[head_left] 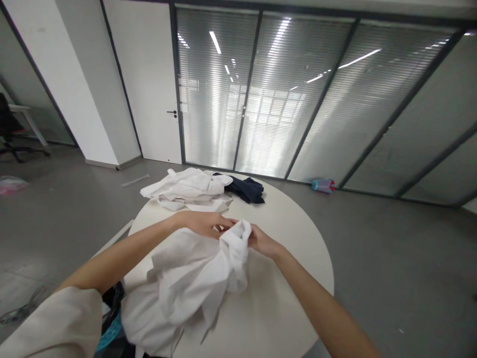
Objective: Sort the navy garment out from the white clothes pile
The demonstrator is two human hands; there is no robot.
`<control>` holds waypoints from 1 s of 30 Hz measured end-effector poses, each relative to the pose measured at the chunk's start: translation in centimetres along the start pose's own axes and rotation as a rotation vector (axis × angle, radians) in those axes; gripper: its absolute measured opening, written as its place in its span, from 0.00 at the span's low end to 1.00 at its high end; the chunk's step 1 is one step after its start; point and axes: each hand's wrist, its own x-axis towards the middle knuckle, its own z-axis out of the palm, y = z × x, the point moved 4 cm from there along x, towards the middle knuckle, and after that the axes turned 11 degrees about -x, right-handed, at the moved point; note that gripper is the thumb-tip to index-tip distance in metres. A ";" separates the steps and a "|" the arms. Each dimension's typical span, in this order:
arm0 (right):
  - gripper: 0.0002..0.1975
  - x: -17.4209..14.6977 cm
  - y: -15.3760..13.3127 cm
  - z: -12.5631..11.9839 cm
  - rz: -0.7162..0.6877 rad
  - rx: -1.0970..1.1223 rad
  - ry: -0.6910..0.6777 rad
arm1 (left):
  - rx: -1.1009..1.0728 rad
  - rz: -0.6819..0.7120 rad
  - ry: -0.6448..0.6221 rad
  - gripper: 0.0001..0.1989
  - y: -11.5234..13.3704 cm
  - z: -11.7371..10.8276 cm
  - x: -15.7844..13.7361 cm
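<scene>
White garment (194, 283), crumpled, bunched top edge gripped by both hands

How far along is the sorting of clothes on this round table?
Looks done: a white pile and a dark garment lie at the table's far edge. In hand: left hand and right hand grip a crumpled white garment. Left: that garment is still unfolded.

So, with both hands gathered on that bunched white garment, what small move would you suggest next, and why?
Probably draw the hands apart to spread the cloth flat. The left hand and right hand both pinch the same bunched top of the white garment, which lies crumpled on the round table, with bare surface to the right.
</scene>
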 end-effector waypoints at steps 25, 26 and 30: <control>0.32 -6.8 6.1 -5.1 0.273 0.380 0.740 | 0.817 -0.455 0.473 0.36 -19.2 -3.9 -4.5; 0.31 -6.8 6.1 -5.1 0.285 0.382 0.749 | 0.803 -0.462 0.465 0.38 -19.1 -4.0 -4.5; 0.26 -6.9 7.0 -5.3 0.296 0.397 0.835 | 0.622 -0.440 0.482 0.35 -16.6 -3.7 -4.5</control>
